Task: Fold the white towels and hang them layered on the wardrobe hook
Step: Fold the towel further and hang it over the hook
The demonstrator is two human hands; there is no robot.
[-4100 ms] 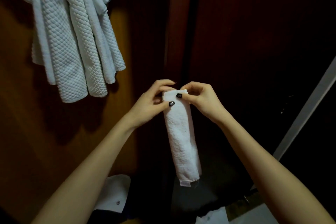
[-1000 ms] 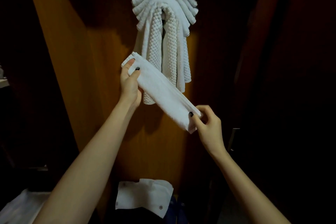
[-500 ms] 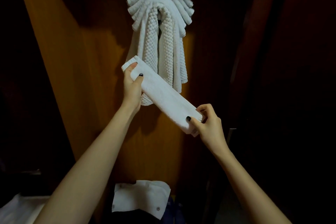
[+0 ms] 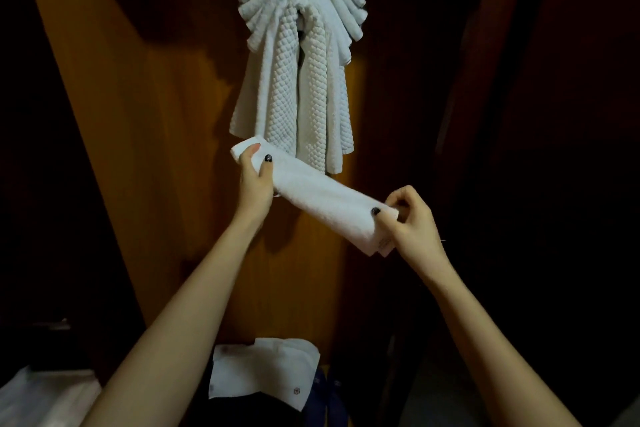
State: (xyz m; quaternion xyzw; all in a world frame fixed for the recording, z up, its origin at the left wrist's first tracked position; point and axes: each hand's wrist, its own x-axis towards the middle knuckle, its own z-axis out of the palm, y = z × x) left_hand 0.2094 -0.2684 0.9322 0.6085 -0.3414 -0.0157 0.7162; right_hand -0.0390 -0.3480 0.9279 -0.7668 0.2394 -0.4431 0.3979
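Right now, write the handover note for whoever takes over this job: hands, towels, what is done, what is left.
Left hand: grips the upper end of the folded towel.
Right hand: pinches its lower end.
The towel is a long strip, held slanted in front of the lower edge of the hung towels. These drape in layers against the wardrobe panel; the hook is hidden under them.
Done: several towels hung, this one folded.
Left: lift the strip and drape it over the top of the stack, probably centred.
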